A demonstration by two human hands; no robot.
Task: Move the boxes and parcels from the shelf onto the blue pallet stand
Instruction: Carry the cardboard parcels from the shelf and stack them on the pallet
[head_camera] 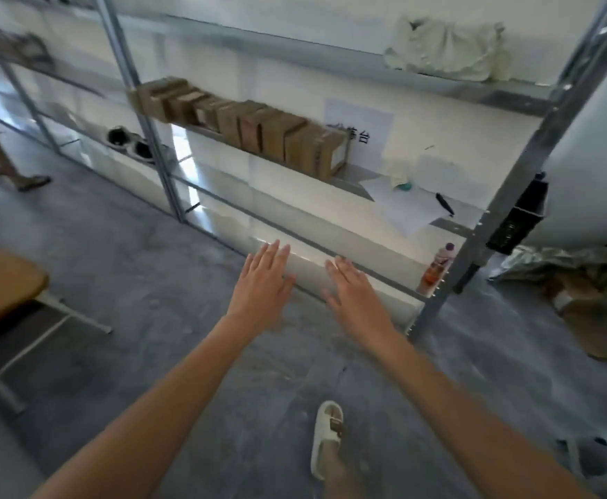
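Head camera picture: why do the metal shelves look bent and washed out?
Head view: the wide lens bows the grey metal shelf posts; window glare whitens the lower shelf boards; motion blur softens the row of brown cardboard boxes and both open hands, left, right.

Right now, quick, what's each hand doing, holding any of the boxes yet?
Left hand: open, fingers straight, holding nothing.
Right hand: open, fingers straight, holding nothing.
The boxes are untouched on the shelf.

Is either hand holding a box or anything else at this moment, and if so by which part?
Nothing is held. The left hand and right hand are both empty, fingers straight, reaching toward the shelf.
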